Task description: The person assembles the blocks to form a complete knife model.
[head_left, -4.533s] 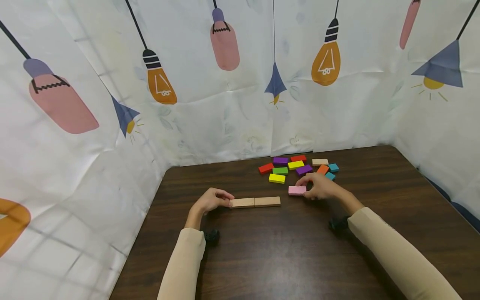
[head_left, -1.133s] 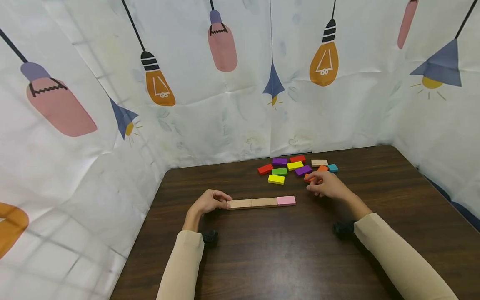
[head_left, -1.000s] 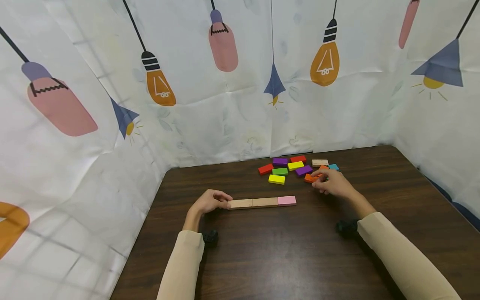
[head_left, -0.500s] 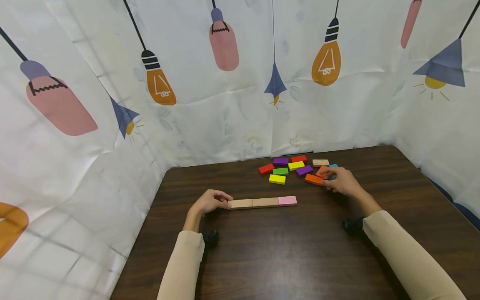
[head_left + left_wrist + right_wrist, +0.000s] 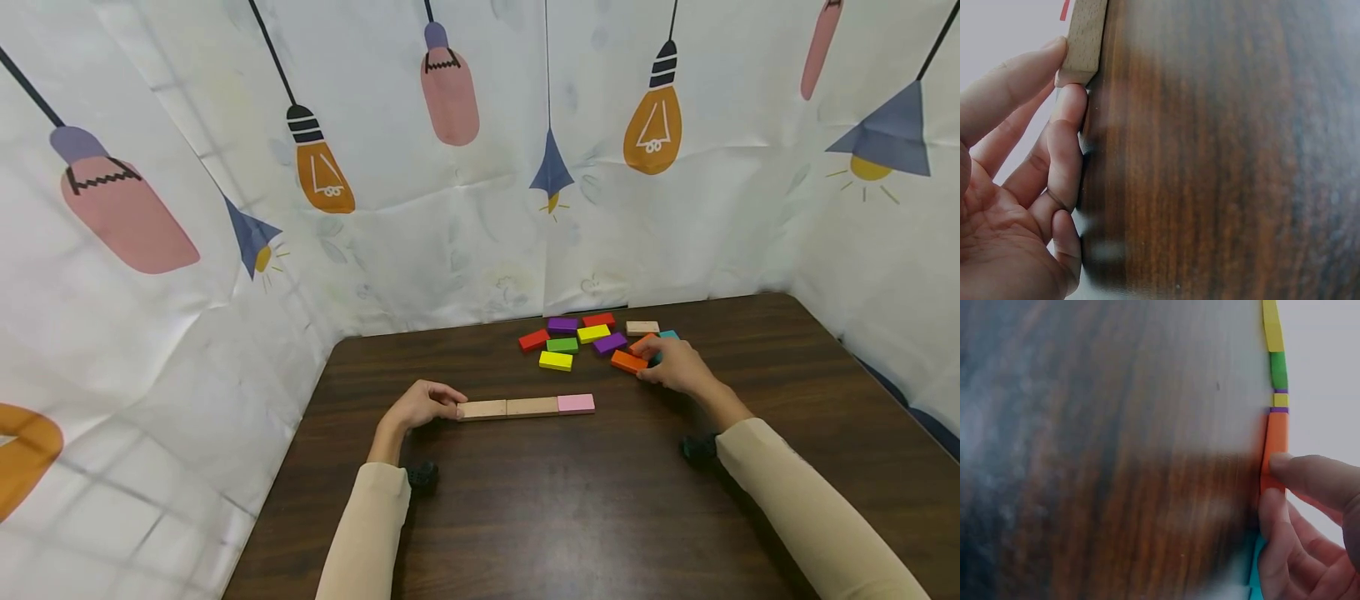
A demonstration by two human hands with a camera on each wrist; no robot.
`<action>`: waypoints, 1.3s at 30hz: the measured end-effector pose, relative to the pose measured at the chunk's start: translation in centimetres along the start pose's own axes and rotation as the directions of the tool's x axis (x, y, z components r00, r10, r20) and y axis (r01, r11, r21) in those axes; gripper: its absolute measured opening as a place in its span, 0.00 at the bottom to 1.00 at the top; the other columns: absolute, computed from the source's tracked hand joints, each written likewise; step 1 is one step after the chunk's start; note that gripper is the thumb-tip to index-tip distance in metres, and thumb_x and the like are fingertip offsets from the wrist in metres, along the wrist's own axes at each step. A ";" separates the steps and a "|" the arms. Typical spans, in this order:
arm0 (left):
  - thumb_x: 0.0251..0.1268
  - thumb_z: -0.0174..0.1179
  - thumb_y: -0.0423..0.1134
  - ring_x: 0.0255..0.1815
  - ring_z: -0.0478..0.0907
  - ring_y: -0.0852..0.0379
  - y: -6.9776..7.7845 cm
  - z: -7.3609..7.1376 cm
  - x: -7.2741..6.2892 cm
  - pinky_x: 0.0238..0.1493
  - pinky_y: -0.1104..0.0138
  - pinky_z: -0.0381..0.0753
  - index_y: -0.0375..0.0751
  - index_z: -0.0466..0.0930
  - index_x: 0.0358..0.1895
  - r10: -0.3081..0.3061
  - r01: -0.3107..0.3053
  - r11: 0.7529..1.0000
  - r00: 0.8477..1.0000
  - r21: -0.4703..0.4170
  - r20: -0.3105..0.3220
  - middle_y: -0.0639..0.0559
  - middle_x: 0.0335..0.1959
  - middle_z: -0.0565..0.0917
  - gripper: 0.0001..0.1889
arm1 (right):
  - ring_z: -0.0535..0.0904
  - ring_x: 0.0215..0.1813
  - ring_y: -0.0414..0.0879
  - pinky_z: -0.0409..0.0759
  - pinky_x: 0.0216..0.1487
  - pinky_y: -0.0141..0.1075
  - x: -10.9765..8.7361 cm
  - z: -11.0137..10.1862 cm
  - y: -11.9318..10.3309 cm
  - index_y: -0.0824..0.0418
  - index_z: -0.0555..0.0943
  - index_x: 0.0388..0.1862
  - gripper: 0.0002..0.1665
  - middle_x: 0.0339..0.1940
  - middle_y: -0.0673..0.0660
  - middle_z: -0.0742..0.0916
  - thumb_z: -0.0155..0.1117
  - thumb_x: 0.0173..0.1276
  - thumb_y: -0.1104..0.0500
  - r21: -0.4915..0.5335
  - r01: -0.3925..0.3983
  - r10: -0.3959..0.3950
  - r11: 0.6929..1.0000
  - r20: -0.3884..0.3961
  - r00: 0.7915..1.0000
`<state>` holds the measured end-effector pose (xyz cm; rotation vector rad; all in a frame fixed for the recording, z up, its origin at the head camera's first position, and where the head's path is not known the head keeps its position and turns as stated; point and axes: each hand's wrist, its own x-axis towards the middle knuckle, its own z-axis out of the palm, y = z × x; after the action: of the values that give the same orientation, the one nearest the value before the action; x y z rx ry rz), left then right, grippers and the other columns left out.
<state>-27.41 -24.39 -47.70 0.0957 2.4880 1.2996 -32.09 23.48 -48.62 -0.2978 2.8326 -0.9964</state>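
Across a dark wood-grain table [image 5: 525, 517], the left hand [image 5: 416, 405] pinches a pale rectangular wooden block [image 5: 482, 409] ending a row [image 5: 532, 407], while, farther right, the right hand [image 5: 678, 367] pinches an orange rectangular block [image 5: 627, 362], where a sideways slip could knock its orange neighbour [image 5: 643, 339] askew.

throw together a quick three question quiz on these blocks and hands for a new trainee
1. Which colour ends the row opposite the left hand? A green, B pink, C purple
2. True or false: the row's three blocks stand upright on end.
3. Fill in: the right hand's thumb touches an ____ block.

Key: 1 B, the pink block; 2 false, they lie flat, end to end; 3 orange block.
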 end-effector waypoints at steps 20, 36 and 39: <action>0.63 0.73 0.36 0.39 0.82 0.54 -0.3 0.0 0.1 0.50 0.60 0.79 0.44 0.91 0.47 -0.003 0.003 1.000 1.000 -0.006 0.008 0.49 0.36 0.89 0.10 | 0.79 0.25 0.46 0.80 0.28 0.39 -1.8 -0.5 0.5 0.63 0.82 0.60 0.22 0.37 0.57 0.87 0.70 0.67 0.64 0.071 0.088 -0.099 0.994 0.166 0.981; 0.62 0.73 0.36 0.41 0.82 0.54 -0.4 -0.1 0.3 0.51 0.59 0.79 0.44 0.91 0.47 0.005 -0.005 1.000 1.000 -0.022 0.021 0.50 0.38 0.90 0.11 | 0.79 0.26 0.44 0.82 0.28 0.38 -3.4 0.1 -0.1 0.61 0.84 0.57 0.20 0.35 0.55 0.85 0.70 0.66 0.66 0.127 0.136 -0.166 0.982 0.262 0.951; 0.63 0.72 0.36 0.41 0.82 0.55 -0.4 -0.1 0.3 0.51 0.59 0.79 0.44 0.91 0.47 0.003 -0.002 1.000 1.000 -0.021 0.018 0.50 0.38 0.90 0.10 | 0.79 0.26 0.44 0.82 0.28 0.37 -3.4 0.3 -0.2 0.61 0.84 0.56 0.19 0.40 0.56 0.84 0.70 0.66 0.66 0.132 0.147 -0.177 0.980 0.261 0.949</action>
<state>-27.65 -24.63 -48.02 0.1057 2.4594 1.3191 -28.72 23.90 -48.57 -0.6143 2.5275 -1.0480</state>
